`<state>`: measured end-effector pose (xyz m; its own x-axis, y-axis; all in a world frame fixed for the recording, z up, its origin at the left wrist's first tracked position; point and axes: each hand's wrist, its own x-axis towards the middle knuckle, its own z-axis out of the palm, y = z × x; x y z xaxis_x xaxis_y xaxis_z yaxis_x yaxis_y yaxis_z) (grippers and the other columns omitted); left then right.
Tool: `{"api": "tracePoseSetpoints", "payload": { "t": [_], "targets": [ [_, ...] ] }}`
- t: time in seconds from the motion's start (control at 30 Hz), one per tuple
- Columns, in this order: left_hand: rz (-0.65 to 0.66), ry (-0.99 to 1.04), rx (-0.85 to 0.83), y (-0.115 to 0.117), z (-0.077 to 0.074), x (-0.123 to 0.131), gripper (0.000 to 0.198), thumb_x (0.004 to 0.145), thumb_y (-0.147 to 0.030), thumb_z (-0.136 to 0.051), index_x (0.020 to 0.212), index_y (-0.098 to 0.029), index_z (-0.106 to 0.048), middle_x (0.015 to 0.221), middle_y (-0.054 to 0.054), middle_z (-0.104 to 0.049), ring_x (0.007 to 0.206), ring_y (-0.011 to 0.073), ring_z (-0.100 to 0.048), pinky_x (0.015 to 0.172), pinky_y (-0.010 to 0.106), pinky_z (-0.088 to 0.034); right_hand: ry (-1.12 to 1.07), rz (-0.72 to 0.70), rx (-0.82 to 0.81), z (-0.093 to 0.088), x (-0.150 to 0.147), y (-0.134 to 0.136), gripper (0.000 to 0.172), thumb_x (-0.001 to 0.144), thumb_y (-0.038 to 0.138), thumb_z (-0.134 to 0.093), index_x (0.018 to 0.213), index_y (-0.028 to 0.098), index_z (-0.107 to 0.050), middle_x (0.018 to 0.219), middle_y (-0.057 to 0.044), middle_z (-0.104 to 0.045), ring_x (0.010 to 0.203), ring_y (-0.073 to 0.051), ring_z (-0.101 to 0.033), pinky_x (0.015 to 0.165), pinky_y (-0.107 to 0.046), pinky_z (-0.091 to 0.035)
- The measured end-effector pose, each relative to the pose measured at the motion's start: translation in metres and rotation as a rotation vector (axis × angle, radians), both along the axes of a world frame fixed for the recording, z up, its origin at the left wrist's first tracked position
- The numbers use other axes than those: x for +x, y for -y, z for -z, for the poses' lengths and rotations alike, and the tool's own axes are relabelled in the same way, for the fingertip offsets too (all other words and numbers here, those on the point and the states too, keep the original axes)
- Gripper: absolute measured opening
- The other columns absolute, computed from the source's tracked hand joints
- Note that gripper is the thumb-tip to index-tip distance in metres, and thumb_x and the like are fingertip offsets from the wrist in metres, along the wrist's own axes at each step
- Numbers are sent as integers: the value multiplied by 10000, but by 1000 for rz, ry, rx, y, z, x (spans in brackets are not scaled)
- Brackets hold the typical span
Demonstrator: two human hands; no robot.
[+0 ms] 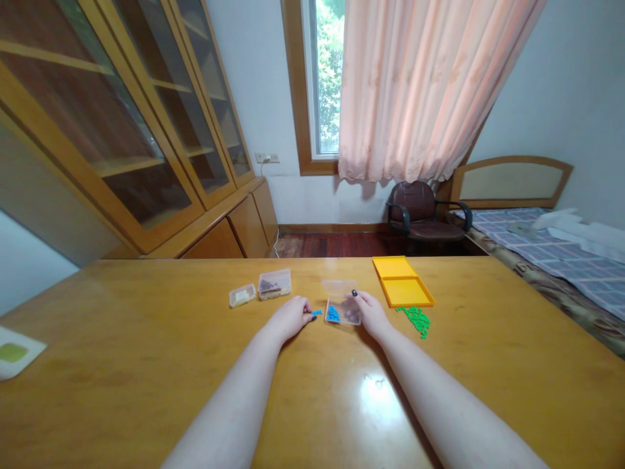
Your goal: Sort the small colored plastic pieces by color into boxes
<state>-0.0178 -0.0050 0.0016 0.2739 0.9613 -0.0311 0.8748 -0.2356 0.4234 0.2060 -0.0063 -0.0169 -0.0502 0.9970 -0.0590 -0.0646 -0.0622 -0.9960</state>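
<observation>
Near the middle of the table, my right hand (372, 314) grips the right side of a small clear plastic box (347, 322), its thumb on the rim. The lid (336, 286) stands open at the back. Inside, small blue plastic pieces (333, 314) are heaped on the left. My left hand (293, 315) is just left of the box, fingers closed in a pinch at a few more blue pieces (317, 312) by the tabletop. How many pieces the fingers hold is hidden.
Left of centre sit a clear box with dark pieces (274, 285) and a smaller box with pale contents (242, 296). To the right are an open yellow case (404, 286) and loose green pieces (417, 320). A white item (19, 348) lies at the table's left edge.
</observation>
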Motion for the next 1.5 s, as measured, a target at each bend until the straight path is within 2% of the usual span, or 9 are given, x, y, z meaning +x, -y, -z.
{"api": "tracePoseSetpoints", "payload": {
  "t": [0.13, 0.33, 0.53, 0.87, 1.0, 1.2, 1.37, 1.5],
  "targets": [
    [4, -28, -1, 0, 0, 2, 155, 759, -333, -547, 773, -182, -578, 809, 46, -629, 728, 176, -570, 620, 250, -377, -3, 5, 2, 4, 0, -2, 402, 733, 520, -519, 847, 145, -605, 710, -54, -654, 494, -136, -574, 430, -234, -428],
    [18, -49, -28, -1, -2, 0, 160, 779, -327, -519, 749, -182, -578, 795, 39, -630, 711, 162, -563, 608, 241, -367, -25, -6, -10, 7, 1, -4, 426, 724, 531, -527, 858, 134, -604, 591, -19, -606, 461, -125, -548, 424, -225, -425],
    [30, 2, 2, -1, -1, -1, 181, 748, -353, -562, 827, -191, -569, 833, 26, -620, 738, 160, -561, 623, 237, -376, -3, 1, -1, 11, 2, -5, 438, 730, 543, -523, 866, 136, -612, 610, -30, -621, 478, -132, -559, 429, -229, -426],
    [77, -27, -15, -2, 0, -4, 153, 789, -295, -487, 732, -183, -572, 786, 36, -624, 714, 159, -557, 624, 243, -366, 18, -6, 16, 9, 3, -5, 446, 733, 550, -515, 854, 132, -615, 617, -42, -629, 477, -132, -558, 428, -228, -422],
    [81, 25, -10, -2, -3, -5, 105, 768, -275, -514, 775, -186, -568, 809, 24, -614, 728, 152, -549, 636, 238, -375, 28, -2, 31, 10, 3, -5, 442, 736, 548, -512, 848, 133, -616, 655, -52, -644, 487, -132, -563, 435, -230, -423],
    [164, 41, 23, -1, -2, -1, 82, 762, -225, -527, 824, -194, -571, 844, 16, -593, 755, 139, -531, 675, 232, -385, 31, 3, 36, 13, 1, -6, 433, 741, 539, -508, 860, 138, -620, 704, -59, -657, 499, -128, -565, 442, -228, -425],
    [181, 9, 13, -2, -2, -2, 66, 767, -216, -520, 783, -190, -578, 835, 24, -590, 767, 145, -532, 693, 238, -386, 7, -2, 19, 10, 1, -5, 428, 734, 534, -512, 845, 135, -619, 646, -45, -637, 483, -127, -552, 437, -229, -417],
    [181, 25, 27, -2, -1, -3, 114, 772, -217, -520, 862, -201, -589, 871, 22, -591, 782, 145, -535, 702, 238, -395, 1, -1, 7, 7, 1, -4, 439, 719, 552, -523, 839, 140, -615, 637, -38, -630, 476, -127, -548, 438, -234, -420]
  ]
}}
